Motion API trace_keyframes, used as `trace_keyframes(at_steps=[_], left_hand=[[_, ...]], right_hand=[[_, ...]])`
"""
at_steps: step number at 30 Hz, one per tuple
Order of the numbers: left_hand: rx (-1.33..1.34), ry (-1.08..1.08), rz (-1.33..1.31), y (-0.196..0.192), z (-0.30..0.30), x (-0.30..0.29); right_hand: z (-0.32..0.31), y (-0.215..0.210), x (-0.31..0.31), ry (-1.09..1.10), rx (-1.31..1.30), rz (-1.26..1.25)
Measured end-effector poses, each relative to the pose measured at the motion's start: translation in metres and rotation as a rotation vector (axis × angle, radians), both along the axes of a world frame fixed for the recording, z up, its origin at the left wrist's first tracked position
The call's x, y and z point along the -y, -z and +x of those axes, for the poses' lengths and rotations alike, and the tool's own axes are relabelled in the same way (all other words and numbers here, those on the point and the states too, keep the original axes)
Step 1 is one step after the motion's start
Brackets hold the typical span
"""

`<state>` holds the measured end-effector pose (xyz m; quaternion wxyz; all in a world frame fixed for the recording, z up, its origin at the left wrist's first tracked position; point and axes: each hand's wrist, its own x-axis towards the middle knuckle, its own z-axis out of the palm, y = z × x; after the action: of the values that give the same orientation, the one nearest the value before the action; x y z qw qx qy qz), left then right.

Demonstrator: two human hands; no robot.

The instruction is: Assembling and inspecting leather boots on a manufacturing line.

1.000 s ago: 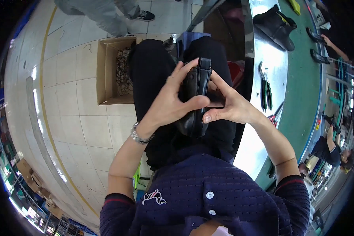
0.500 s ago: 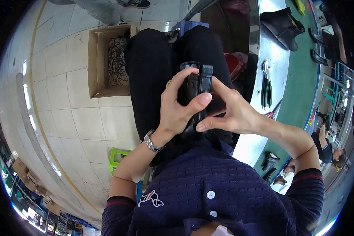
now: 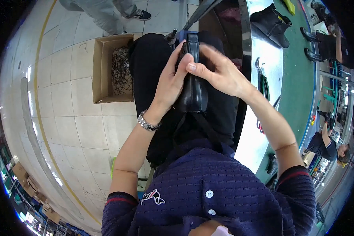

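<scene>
A glossy black leather shoe [image 3: 193, 92] stands lengthwise over my lap, its broader end toward my body. My left hand [image 3: 171, 80], with a metal watch at the wrist, wraps the shoe's left side, its thumb lying along the upper part. From the right, my right hand [image 3: 224, 74] closes round the shoe with its thumb across the top, close to the left thumb. The right fingers are smeared by motion and partly hidden behind the shoe. To the right, a black ankle boot [image 3: 270, 25] and black-handled pliers [image 3: 262, 80] lie on the metal-edged bench.
An open cardboard box [image 3: 99, 72] holding tangled dark strands [image 3: 122, 72] stands on the tiled floor beside my left leg. Beyond it are another person's legs [image 3: 100, 17]. Right of the metal surface [image 3: 249, 147] runs a green strip [image 3: 299, 78]; a person [image 3: 322, 143] is farther right.
Both hands have carried the shoe away from my body, and its broader near end now shows below them. My right thumb has moved up beside the left thumb. The view has shifted slightly.
</scene>
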<state>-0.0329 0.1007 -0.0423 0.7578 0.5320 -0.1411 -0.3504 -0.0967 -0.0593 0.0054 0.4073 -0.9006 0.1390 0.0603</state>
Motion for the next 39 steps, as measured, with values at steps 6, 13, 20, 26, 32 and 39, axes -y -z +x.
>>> trace_keyframes(at_steps=[6,13,20,26,32,39], left_hand=[[0.055,0.138,0.165,-0.013,-0.040,-0.053],[0.053,0.304,0.386,-0.054,-0.018,-0.061],[0.284,0.320,0.540,-0.065,-0.022,-0.051],[0.632,0.184,0.662,-0.064,-0.043,-0.039],[0.955,0.128,0.577,-0.060,-0.050,-0.035],[0.906,0.101,0.452,-0.046,-0.054,-0.039]], right_hand=[[0.003,0.005,-0.029,0.240,0.274,0.467],[0.002,0.018,-0.045,0.283,0.359,0.658],[0.000,0.020,-0.043,0.311,0.317,0.511],[0.007,0.026,-0.030,0.308,0.340,0.506],[0.006,0.021,-0.008,0.220,0.319,0.973],[-0.016,0.012,0.044,-0.168,0.103,0.825]])
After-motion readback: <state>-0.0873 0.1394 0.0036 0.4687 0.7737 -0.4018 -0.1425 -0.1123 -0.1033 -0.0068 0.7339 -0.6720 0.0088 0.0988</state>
